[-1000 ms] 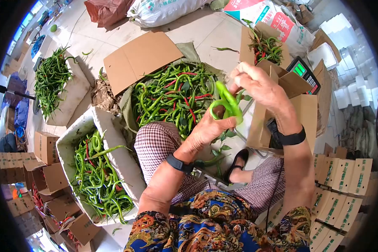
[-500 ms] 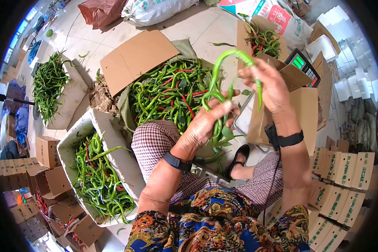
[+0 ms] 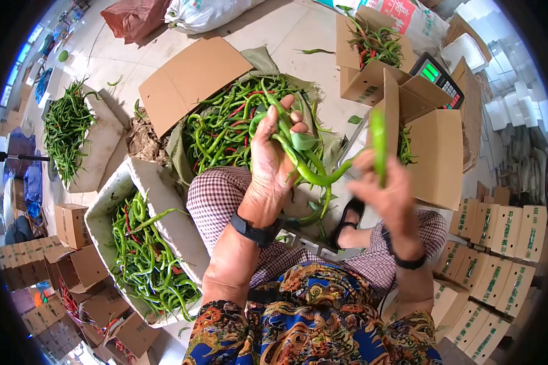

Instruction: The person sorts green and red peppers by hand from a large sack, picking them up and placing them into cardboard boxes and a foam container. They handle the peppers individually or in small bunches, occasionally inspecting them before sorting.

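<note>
My left hand (image 3: 273,159) is raised over my lap and grips a small bunch of long green peppers (image 3: 298,152) that hang down past my palm. My right hand (image 3: 386,193), blurred, holds one curved green pepper (image 3: 377,141) upright, close to the open cardboard box (image 3: 435,152) on my right. Just beyond my left hand lies a big pile of green and red peppers (image 3: 228,131) on a cloth.
A white foam box of peppers (image 3: 143,249) stands at my left knee, another foam tray of peppers (image 3: 73,125) farther left. A scale with a green display (image 3: 435,74) and a box of peppers (image 3: 371,45) sit at the back right. Small printed cartons (image 3: 499,267) are stacked at right.
My right hand has dropped from head height to lap level with one pepper, pulling it away from the bunch. My left hand has lifted and turned, still gripping the bunch.
</note>
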`<state>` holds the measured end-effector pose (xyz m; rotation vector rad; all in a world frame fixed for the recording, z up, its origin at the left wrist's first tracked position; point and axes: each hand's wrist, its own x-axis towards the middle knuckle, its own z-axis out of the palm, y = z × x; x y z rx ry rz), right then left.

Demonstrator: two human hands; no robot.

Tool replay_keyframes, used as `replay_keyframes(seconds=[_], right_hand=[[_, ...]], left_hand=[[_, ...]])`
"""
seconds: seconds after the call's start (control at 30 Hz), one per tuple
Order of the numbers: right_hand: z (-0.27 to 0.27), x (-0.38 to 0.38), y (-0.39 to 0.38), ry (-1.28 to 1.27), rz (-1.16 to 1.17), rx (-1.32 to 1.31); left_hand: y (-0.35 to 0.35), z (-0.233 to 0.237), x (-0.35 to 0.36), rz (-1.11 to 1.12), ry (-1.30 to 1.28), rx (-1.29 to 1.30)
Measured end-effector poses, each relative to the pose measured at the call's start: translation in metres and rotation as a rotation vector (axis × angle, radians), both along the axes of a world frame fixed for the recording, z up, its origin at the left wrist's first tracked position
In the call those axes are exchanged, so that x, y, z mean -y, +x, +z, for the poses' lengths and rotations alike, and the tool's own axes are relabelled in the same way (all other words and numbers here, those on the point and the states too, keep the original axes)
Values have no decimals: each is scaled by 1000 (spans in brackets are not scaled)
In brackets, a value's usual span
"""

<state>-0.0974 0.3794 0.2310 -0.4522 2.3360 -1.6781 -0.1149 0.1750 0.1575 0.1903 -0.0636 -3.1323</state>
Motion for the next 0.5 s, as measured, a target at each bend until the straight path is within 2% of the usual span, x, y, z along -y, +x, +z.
replay_keyframes(seconds=[0.07, 0.13, 0.2, 0.27, 0.3, 0.43, 0.5], right_hand=[[-10, 27, 13, 188, 2, -51], [-42, 39, 11, 237, -74, -166], [-49, 41, 11, 227, -88, -94], [-54, 40, 11, 217, -100, -37], [-49, 36, 9, 150, -105, 12], [-39, 10, -5, -282, -132, 358], [-27, 5, -9, -342, -114, 435]], left_hand=[[-1, -1, 1, 1, 32, 25], [-2, -8, 1, -12, 106, -25], [-1, -6, 0, -14, 179, -76], [1, 6, -1, 49, -34, 8], [1, 7, -1, 54, -36, 75], [0, 5, 2, 26, -114, -65], [4, 12, -2, -3, -147, -89]])
